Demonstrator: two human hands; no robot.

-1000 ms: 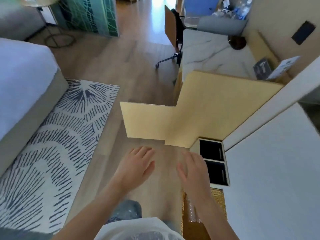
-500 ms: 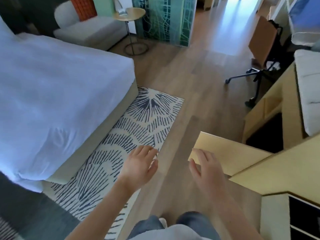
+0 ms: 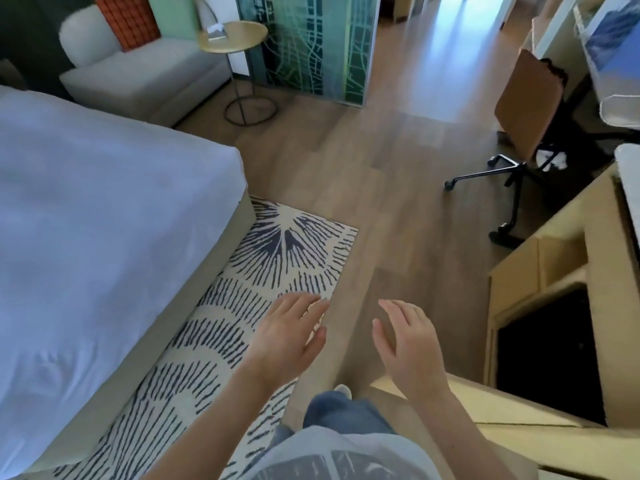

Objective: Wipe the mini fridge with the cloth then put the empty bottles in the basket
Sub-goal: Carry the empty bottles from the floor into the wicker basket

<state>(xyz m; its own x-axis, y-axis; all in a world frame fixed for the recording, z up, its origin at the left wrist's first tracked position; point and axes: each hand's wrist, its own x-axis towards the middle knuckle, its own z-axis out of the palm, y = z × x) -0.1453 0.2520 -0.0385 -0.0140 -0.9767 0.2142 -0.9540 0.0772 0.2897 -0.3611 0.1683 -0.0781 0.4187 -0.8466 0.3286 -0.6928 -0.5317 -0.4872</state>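
Note:
My left hand (image 3: 289,336) hovers over the edge of the patterned rug, fingers straight and spread, holding nothing. My right hand (image 3: 408,344) hovers over the wooden floor just left of an open yellow cabinet door (image 3: 512,407), fingers relaxed and empty. A dark cabinet opening (image 3: 547,344) shows at the right; I cannot tell whether it is the mini fridge. No cloth, bottles or basket are in view.
A bed with a white sheet (image 3: 97,244) fills the left. A black-and-white rug (image 3: 263,271) lies beside it. A wheeled office chair (image 3: 526,123) stands at the right, a round side table (image 3: 232,36) and a sofa (image 3: 138,71) at the back.
The view has swung left, away from the cabinet and toward the bed and rug. Both hands stay open and empty out in front.

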